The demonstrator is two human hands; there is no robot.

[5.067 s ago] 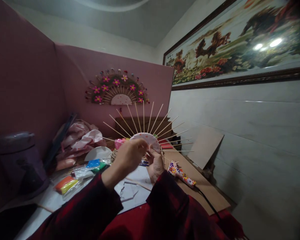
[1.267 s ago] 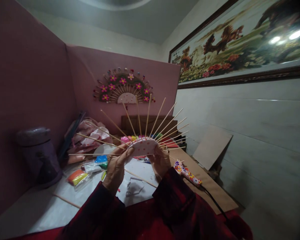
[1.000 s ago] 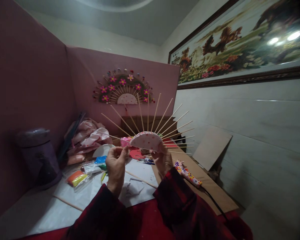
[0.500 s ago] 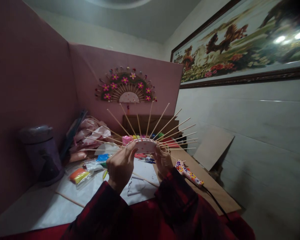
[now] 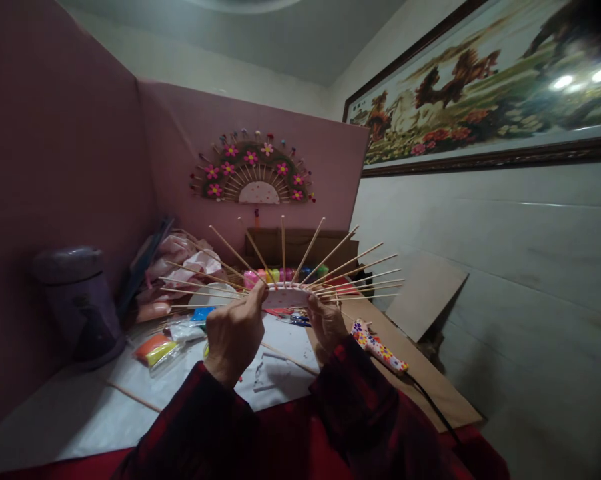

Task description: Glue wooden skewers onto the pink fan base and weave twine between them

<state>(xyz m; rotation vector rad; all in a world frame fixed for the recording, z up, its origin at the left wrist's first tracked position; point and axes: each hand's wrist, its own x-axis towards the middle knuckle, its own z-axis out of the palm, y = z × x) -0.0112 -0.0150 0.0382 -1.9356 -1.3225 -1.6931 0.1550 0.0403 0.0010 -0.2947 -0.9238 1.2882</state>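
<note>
A handmade fan frame (image 5: 288, 297) is held up above the table: a pale half-round base with reddish spots and several thin wooden sticks spreading from its curved edge. My left hand (image 5: 239, 328) grips the base's left end, thumb against its near face. At the right end, my right hand (image 5: 326, 323) pinches the base between thumb and fingers. The fingers behind the base are partly hidden. Beyond it, a finished-looking fan (image 5: 259, 193) with pink flowers hangs on the pink panel.
Packets of coloured clay (image 5: 155, 352) lie left on the white sheet (image 5: 85, 417), near a loose stick (image 5: 133, 396). A lilac flask (image 5: 83, 307) stands far left. A flower-patterned glue gun (image 5: 379, 347) with a black cord rests on brown board (image 5: 440, 390) at right.
The fan frame has tilted, its upper sticks now reaching less high and its base showing a narrower face. Both hands keep their hold on it.
</note>
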